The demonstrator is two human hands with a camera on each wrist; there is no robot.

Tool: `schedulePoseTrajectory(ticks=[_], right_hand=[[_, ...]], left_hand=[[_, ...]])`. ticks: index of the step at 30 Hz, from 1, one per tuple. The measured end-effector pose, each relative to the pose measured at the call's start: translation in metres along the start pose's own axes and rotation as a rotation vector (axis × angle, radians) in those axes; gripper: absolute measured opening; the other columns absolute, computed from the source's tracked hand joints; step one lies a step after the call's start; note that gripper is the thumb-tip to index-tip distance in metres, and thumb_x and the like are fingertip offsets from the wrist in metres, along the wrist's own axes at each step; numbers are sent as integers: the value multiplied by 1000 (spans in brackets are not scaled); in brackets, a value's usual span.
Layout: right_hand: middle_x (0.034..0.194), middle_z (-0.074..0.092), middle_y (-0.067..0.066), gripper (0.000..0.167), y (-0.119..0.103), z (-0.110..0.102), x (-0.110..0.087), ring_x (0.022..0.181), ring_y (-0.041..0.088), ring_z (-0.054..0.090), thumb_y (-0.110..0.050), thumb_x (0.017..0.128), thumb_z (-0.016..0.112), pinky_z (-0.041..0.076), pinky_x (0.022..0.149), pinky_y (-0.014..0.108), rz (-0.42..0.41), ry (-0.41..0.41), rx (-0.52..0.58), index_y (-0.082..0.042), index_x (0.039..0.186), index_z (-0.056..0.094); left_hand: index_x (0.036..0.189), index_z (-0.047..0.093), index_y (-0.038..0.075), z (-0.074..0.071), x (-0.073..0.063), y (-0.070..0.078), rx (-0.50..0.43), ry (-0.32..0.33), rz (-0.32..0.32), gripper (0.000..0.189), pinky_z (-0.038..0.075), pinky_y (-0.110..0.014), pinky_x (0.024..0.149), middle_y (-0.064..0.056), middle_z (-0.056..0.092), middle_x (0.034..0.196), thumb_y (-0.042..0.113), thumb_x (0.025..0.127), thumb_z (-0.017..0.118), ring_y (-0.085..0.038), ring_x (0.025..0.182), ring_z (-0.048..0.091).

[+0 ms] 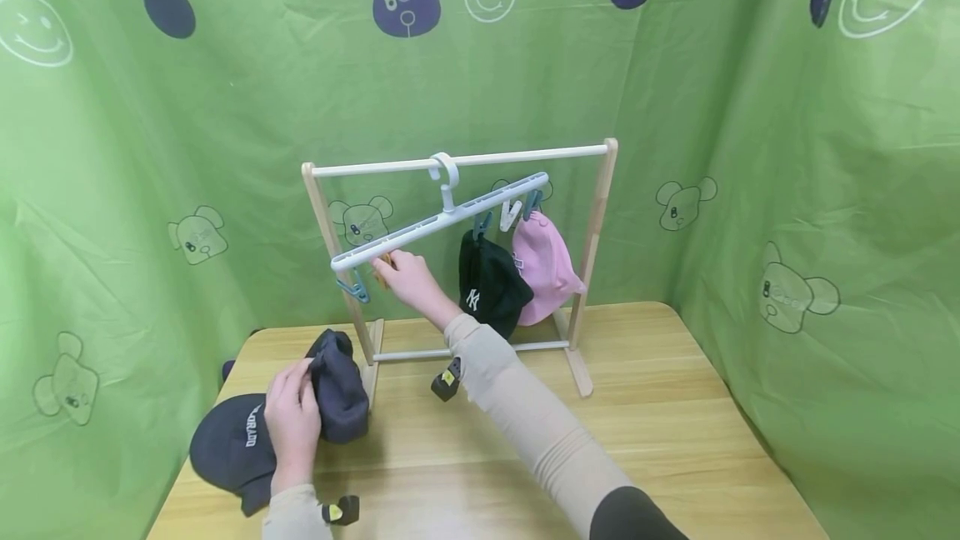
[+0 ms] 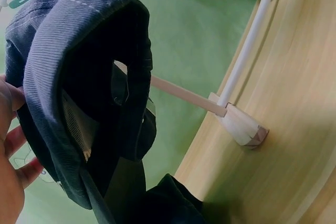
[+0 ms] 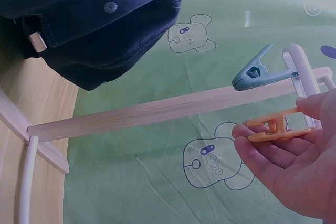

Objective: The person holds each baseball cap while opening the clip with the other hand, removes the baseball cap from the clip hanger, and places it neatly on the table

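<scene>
My left hand (image 1: 292, 417) grips a dark navy cap (image 1: 341, 394) by its edge, to the left of the rack. In the left wrist view the cap's hollow inside and back strap show. With my right hand (image 1: 417, 282) I pinch an orange clip (image 3: 278, 125) under the low left end of a pale hanger (image 1: 442, 223). A blue-green clip (image 3: 257, 73) hangs beside the orange one, holding nothing. Toward the hanger's raised right end, a black cap (image 1: 487, 286) and a pink cap (image 1: 546, 269) hang from clips, with a white clip (image 1: 510, 215) between them.
The hanger hooks over the top bar (image 1: 532, 158) of a wooden rack standing on the table (image 1: 675, 440). Another dark cap (image 1: 228, 444) with pale lettering lies at the table's left. Green printed cloth (image 1: 750, 107) surrounds the table at the back and sides.
</scene>
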State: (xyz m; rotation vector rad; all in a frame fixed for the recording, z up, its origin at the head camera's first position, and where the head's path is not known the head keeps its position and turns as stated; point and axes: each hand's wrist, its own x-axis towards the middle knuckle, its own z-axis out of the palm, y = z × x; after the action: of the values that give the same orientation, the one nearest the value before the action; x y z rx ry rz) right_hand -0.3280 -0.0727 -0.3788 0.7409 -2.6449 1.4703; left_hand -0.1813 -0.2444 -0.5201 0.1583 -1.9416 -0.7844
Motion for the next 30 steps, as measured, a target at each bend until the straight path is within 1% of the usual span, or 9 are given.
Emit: schedulePoseTrajectory(ticks=[6,15,22,27,30], right_hand=[[76,61,2,29,-1,0,-1,58,12,44,-35,101,49,36,52,21,3,-11,26,-10,91,61],[79,65,4,29,-3,-1,-2,61,12,48,-34,101,50,38,53,20,15,-15,19,-9,92,63],[79,64,4,30,-2,0,-3,61,13,47,-34,101,49,38,53,21,15,-17,24,-9,93,62],[76,62,3,30,-1,-1,-3,60,13,46,-35,101,49,37,53,21,18,-7,18,-9,90,61],[74,59,2,31,0,0,-2,60,13,45,-35,101,49,36,53,21,6,-7,16,-9,88,59]], left_hand=[[101,72,-3,-1,-2,-1,-2,5,4,19,45,-45,88,-23,67,99,-9,87,61,-42,97,59],[99,71,-3,-1,-4,1,3,13,37,18,43,-43,83,-23,67,94,-10,85,62,-42,92,59],[97,71,-2,0,-8,-1,18,-3,41,17,42,-41,84,-21,67,93,-11,85,62,-40,91,59],[97,71,-2,0,-10,0,13,-17,62,18,42,-40,85,-21,67,93,-11,84,62,-41,90,59],[96,71,-1,0,-10,-1,16,-11,76,18,42,-40,84,-21,68,92,-11,84,62,-41,89,59]])
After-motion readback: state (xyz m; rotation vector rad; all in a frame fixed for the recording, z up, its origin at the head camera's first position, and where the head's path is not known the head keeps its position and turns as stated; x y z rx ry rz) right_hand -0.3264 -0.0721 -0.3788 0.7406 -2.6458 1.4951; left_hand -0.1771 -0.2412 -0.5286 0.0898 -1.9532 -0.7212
